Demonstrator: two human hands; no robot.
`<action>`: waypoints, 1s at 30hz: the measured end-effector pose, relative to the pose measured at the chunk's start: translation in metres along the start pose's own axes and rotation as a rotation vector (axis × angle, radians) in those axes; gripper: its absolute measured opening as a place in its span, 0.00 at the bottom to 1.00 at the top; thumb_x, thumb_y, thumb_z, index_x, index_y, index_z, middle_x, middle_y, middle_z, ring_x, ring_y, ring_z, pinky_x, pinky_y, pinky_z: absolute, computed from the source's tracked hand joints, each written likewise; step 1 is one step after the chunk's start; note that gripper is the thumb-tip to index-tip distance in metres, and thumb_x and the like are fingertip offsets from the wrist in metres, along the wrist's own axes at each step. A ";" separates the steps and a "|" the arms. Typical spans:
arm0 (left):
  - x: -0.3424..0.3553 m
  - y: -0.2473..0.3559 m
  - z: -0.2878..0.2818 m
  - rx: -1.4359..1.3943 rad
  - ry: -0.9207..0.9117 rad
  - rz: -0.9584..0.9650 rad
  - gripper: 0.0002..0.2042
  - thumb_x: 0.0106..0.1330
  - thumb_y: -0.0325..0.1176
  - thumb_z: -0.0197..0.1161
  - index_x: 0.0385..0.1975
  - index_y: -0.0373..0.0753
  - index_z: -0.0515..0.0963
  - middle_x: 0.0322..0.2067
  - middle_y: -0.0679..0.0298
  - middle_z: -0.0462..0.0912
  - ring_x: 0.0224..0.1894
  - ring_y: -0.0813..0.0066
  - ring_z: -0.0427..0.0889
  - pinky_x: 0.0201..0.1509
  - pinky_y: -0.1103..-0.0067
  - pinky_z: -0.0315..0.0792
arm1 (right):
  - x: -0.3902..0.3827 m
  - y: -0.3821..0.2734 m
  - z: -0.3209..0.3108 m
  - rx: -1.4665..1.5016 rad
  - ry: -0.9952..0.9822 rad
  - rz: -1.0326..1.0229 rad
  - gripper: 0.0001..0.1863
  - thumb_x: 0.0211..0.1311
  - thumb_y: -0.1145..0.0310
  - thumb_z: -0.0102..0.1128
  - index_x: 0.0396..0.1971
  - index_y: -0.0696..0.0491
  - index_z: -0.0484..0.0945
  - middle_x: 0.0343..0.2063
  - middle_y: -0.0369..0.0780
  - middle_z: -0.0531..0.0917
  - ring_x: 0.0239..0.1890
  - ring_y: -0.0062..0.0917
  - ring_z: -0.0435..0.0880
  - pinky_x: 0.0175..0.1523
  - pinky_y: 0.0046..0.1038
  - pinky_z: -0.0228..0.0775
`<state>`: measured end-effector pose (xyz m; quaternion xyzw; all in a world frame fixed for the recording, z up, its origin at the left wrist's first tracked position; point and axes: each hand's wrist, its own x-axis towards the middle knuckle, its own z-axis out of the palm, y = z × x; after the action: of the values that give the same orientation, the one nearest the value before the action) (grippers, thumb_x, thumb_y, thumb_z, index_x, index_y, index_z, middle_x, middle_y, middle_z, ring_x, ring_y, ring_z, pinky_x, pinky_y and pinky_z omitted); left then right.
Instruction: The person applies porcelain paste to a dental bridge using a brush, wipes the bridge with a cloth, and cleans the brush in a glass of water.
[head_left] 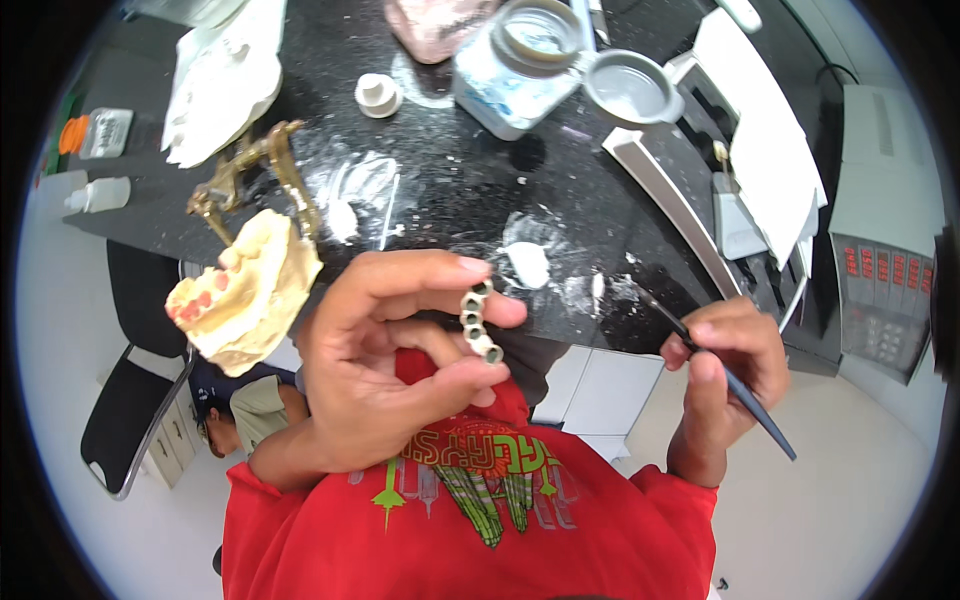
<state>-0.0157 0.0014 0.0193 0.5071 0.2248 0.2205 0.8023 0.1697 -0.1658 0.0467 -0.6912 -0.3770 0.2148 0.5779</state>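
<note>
Well — dental bridge [473,320] runs roughly bodyward.

Head-worn fisheye looks down from near onto the bench [580,200], rim apparently distorted.

Here's the glossy black tabletop [440,150], streaked with white powder, and there's a white blob [528,265] sitting near its front edge! Towards the back stands a bluish, open-mouthed jar [510,95], round grey lid [630,90] just beside it, pink bag [435,22] and white pot [378,96] to its left. Further left, a brass-coloured frame [291,180], a crumpled white sheet [225,85], an orange-capped bottle [108,133]. Over right, a long pale strip [672,208] lies slantwise.
</note>
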 end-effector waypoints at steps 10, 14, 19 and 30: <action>0.002 -0.021 -0.006 0.162 -0.020 0.323 0.26 0.50 0.13 0.66 0.50 0.29 0.65 0.56 0.32 0.65 0.57 0.55 0.73 0.38 0.84 0.82 | 0.001 0.005 0.000 -0.021 -0.040 0.027 0.09 0.48 0.84 0.63 0.30 0.59 0.74 0.25 0.45 0.81 0.27 0.22 0.82 0.31 0.21 0.74; 0.000 -0.027 -0.005 0.193 0.014 0.345 0.26 0.50 0.13 0.66 0.51 0.29 0.65 0.57 0.32 0.64 0.58 0.53 0.71 0.39 0.83 0.83 | 0.002 0.006 0.000 -0.058 -0.049 -0.009 0.09 0.47 0.84 0.64 0.29 0.59 0.75 0.24 0.45 0.82 0.26 0.21 0.82 0.29 0.19 0.74; 0.001 -0.033 -0.004 0.238 0.027 0.395 0.27 0.51 0.14 0.66 0.52 0.29 0.64 0.57 0.32 0.63 0.60 0.51 0.69 0.40 0.83 0.82 | 0.001 0.009 0.000 -0.162 -0.072 -0.061 0.12 0.56 0.70 0.66 0.29 0.58 0.70 0.22 0.43 0.77 0.20 0.19 0.78 0.27 0.18 0.74; 0.004 -0.037 0.003 0.308 0.110 0.452 0.27 0.49 0.12 0.67 0.50 0.26 0.65 0.56 0.30 0.64 0.58 0.51 0.71 0.39 0.83 0.82 | -0.001 0.008 0.002 -0.021 -0.018 -0.056 0.08 0.47 0.83 0.63 0.29 0.60 0.75 0.25 0.45 0.81 0.23 0.23 0.80 0.29 0.19 0.73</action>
<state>-0.0061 -0.0125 -0.0142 0.6478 0.1801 0.3840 0.6328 0.1696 -0.1654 0.0382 -0.6844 -0.4037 0.2005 0.5731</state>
